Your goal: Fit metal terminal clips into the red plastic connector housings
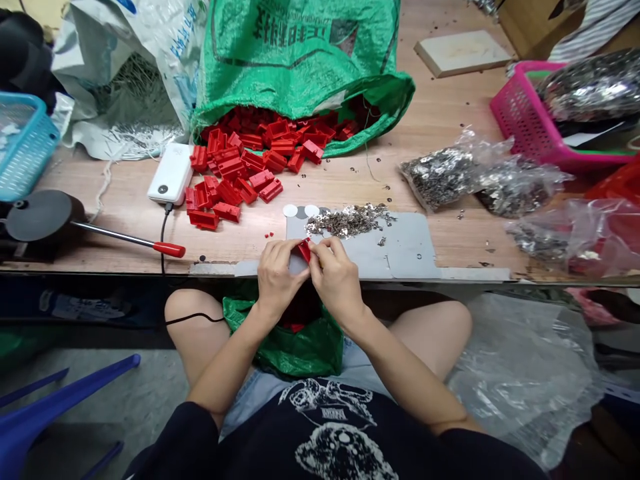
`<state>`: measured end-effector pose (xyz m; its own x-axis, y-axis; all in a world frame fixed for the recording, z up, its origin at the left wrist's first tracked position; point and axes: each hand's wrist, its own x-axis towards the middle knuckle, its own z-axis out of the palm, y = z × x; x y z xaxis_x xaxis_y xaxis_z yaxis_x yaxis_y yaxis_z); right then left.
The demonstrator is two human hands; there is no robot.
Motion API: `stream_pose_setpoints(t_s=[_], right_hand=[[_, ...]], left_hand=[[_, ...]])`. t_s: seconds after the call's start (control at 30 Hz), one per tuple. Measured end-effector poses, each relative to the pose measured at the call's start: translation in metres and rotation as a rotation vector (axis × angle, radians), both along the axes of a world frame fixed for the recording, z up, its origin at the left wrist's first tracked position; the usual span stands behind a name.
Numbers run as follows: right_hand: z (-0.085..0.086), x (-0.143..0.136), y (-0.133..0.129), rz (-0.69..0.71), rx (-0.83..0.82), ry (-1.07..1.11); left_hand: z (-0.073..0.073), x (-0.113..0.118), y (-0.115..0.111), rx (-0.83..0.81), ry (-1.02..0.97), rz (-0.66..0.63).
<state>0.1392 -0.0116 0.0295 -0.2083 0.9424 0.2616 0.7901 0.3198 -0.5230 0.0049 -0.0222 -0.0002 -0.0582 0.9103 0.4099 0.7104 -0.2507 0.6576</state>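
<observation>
Between the thumb and fingers of my left hand (278, 275) is a small red plastic part (304, 251), tilted, at the table's front edge. My right hand (337, 275) is closed in a pinch against the right side of that part. Anything between its fingertips is too small to make out. Just beyond my hands, a heap of small shiny metal pieces (350, 220) lies on a grey mat (400, 247). Under my hands, an open green bag (300, 350) rests on my lap with some red showing inside.
Loose red parts (230, 167) spill from a large green sack (300, 60). To the left are a white power bank (171, 175) with a cable, a red-tipped lever (135, 239) and a blue basket (25, 147). Bags of metal pieces (440, 173) and a pink basket (525, 120) stand right.
</observation>
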Motion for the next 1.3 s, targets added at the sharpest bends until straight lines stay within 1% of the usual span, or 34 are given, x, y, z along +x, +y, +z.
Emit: stream_pose_setpoints(t_s=[0.1, 0.17, 0.23, 0.3, 0.37, 0.43, 0.5, 0.53, 0.6, 0.7, 0.8, 0.9, 0.97, 1.07, 1.13, 1.2, 1.3], right_hand=[[0.005, -0.002, 0.005, 0.021, -0.071, -0.059], [0.008, 0.001, 0.009, 0.058, -0.105, -0.038], [0.007, 0.007, 0.011, 0.103, -0.114, 0.068], [0.002, 0.016, 0.01, 0.118, -0.095, 0.221], [-0.005, 0.028, 0.008, 0.056, -0.06, 0.34], [-0.011, 0.039, 0.005, -0.05, -0.024, 0.374], [-0.012, 0.047, 0.007, -0.119, -0.005, 0.336], [-0.011, 0.048, 0.009, -0.123, -0.003, 0.301], [-0.008, 0.044, 0.018, -0.083, -0.002, 0.226], [-0.005, 0.029, 0.033, 0.015, 0.001, 0.129], [-0.009, 0.013, 0.046, 0.041, -0.01, 0.001], [-0.012, 0.01, 0.054, 0.051, -0.027, -0.094], [-0.011, 0.015, 0.058, 0.059, -0.039, -0.13], [-0.006, 0.028, 0.063, 0.07, -0.077, -0.149], [-0.002, 0.038, 0.064, 0.085, -0.097, -0.125], [0.001, 0.048, 0.062, 0.1, -0.11, -0.084], [0.001, 0.061, 0.057, 0.143, -0.14, -0.027]], left_hand=[[-0.001, 0.0, 0.002, 0.014, -0.01, -0.006], [-0.002, 0.001, 0.003, 0.025, -0.013, -0.002], [-0.002, 0.002, 0.003, 0.029, -0.008, 0.004], [0.001, 0.001, 0.001, 0.032, -0.027, -0.001], [0.005, -0.002, -0.001, 0.024, -0.094, -0.004], [0.009, -0.006, -0.005, -0.002, -0.179, 0.01], [0.011, -0.01, -0.007, -0.02, -0.211, 0.019], [0.01, -0.011, -0.008, -0.016, -0.196, 0.006], [0.008, -0.011, -0.009, 0.01, -0.119, -0.041], [0.004, -0.008, -0.008, 0.021, -0.024, -0.087], [0.004, -0.005, -0.008, -0.003, -0.065, -0.059], [0.003, -0.004, -0.009, -0.013, -0.101, -0.046], [0.001, -0.004, -0.01, 0.002, -0.062, -0.062], [-0.002, -0.003, -0.009, 0.014, 0.058, -0.075], [-0.001, -0.003, -0.01, -0.006, 0.136, -0.057], [0.002, -0.005, -0.01, -0.031, 0.169, -0.062], [0.008, -0.01, -0.01, -0.052, 0.142, -0.16]])
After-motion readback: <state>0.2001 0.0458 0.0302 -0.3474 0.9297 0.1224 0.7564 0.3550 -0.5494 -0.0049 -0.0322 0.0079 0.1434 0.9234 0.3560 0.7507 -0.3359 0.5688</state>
